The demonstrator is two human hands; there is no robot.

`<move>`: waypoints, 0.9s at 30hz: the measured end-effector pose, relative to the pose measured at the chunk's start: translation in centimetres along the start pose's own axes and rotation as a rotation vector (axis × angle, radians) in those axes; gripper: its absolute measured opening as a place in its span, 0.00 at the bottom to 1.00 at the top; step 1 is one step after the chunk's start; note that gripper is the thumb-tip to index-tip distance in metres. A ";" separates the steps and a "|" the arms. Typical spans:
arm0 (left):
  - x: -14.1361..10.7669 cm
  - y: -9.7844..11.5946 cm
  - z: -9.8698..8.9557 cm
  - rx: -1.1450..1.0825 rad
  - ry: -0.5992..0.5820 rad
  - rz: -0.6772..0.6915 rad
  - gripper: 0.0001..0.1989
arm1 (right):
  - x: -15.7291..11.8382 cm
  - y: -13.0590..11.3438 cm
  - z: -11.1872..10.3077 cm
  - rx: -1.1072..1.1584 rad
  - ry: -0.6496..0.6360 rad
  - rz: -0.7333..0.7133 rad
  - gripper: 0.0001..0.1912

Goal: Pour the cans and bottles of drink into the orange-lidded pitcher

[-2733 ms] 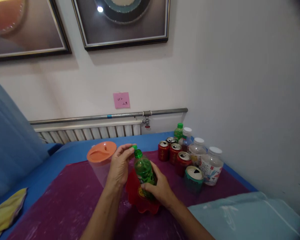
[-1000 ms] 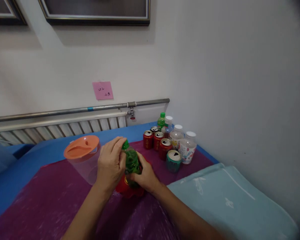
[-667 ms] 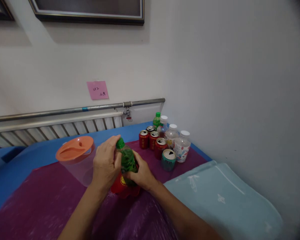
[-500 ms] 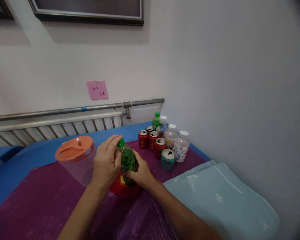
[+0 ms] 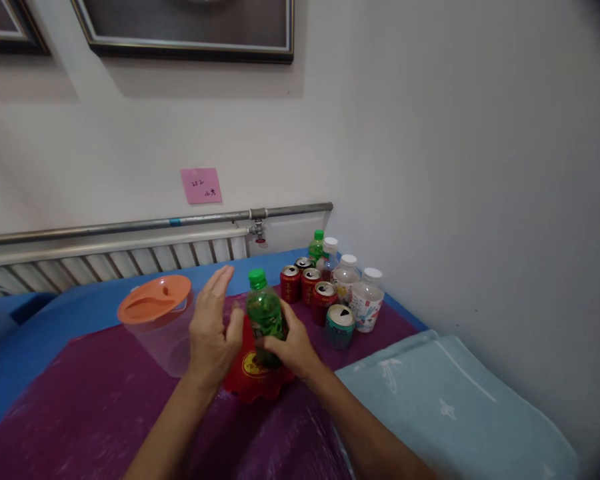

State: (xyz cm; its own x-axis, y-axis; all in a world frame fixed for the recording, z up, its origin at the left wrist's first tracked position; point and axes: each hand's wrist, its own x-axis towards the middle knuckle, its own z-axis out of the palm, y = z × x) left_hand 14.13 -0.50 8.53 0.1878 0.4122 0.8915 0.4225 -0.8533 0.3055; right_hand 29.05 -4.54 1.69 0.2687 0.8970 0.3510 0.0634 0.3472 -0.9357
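Note:
My right hand [image 5: 293, 343] is wrapped round a green plastic bottle [image 5: 265, 308] with a green cap, held upright. Below and behind the bottle lies a red scalloped dish or lid [image 5: 255, 387] with a yellow emblem; whether the bottle touches it I cannot tell. My left hand [image 5: 213, 327] is off the bottle, just to its left, fingers raised and thumb apart, with nothing in it. Beyond the left hand stands a clear plastic container [image 5: 163, 347] with an orange lid [image 5: 155, 300].
Right of the bottle stand several red cans [image 5: 324, 303], a teal can [image 5: 340, 328], white-capped bottles [image 5: 367, 303] and another green bottle [image 5: 317, 245]. A purple sheet [image 5: 100, 393] covers the blue surface [image 5: 97, 290]. A light-blue cloth [image 5: 445, 393] lies at right; a radiator [image 5: 130, 261] runs behind.
My left hand has let go of the bottle's cap and moved away to the left. The bottle, in my right hand, has shifted slightly right, showing more of the red dish.

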 end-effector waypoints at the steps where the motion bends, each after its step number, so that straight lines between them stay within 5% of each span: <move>1: -0.4 -0.3 -0.2 0.002 0.024 -0.002 0.30 | 0.2 0.0 -0.3 -0.005 0.044 -0.014 0.42; 6: -3.9 -3.5 -0.6 0.039 0.021 -0.051 0.21 | 1.6 0.3 -2.4 -0.092 0.330 -0.088 0.42; 10: -7.0 -6.1 0.4 0.039 -0.004 -0.107 0.19 | 2.6 1.2 -3.3 -0.233 0.431 -0.115 0.41; 17: -10.3 -7.3 1.1 0.054 -0.091 -0.122 0.18 | 3.5 3.1 -3.5 -0.415 0.406 -0.086 0.41; 27: -10.7 -6.9 0.8 0.046 -0.209 -0.150 0.15 | 4.5 4.7 -3.3 -0.428 0.384 -0.011 0.42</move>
State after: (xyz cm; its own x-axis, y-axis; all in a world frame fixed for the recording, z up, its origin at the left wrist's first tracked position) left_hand 9.86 1.24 -3.40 0.2970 0.5936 0.7479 0.4983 -0.7645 0.4089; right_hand 33.77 0.23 -1.28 0.5903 0.7027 0.3972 0.4301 0.1426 -0.8915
